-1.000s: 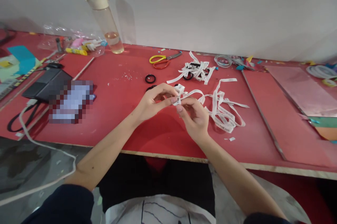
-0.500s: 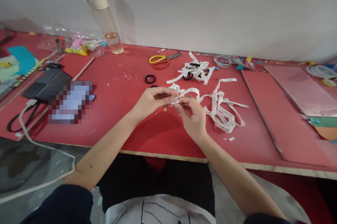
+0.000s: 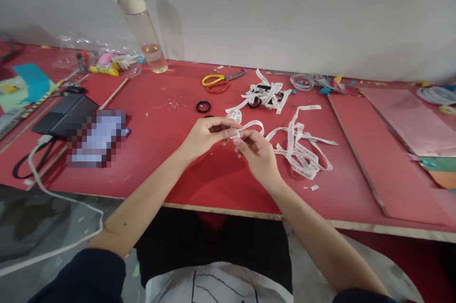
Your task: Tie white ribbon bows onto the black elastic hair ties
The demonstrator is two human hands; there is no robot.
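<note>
My left hand (image 3: 206, 136) and my right hand (image 3: 257, 153) meet over the middle of the red table (image 3: 171, 160). Both pinch a white printed ribbon (image 3: 249, 126) between their fingertips. The ribbon loops up behind the fingers and trails right into a loose tangle of white ribbon (image 3: 302, 148) on the table. A black ring (image 3: 203, 106) lies just beyond my left hand. A second black ring is partly hidden behind my left fingers.
A pile of cut ribbon pieces (image 3: 263, 94) and yellow-and-orange scissors (image 3: 219, 80) lie farther back. A tilted water bottle (image 3: 144, 32) stands by the wall. A black case (image 3: 62, 115), a blurred phone (image 3: 95, 137) and a white cable (image 3: 53, 196) sit left. Coloured sheets (image 3: 409, 122) lie right.
Both hands have lowered slightly and the ribbon end held upright between the fingers is now folded down into a small loop behind them. The ribbon tangle has barely shifted.
</note>
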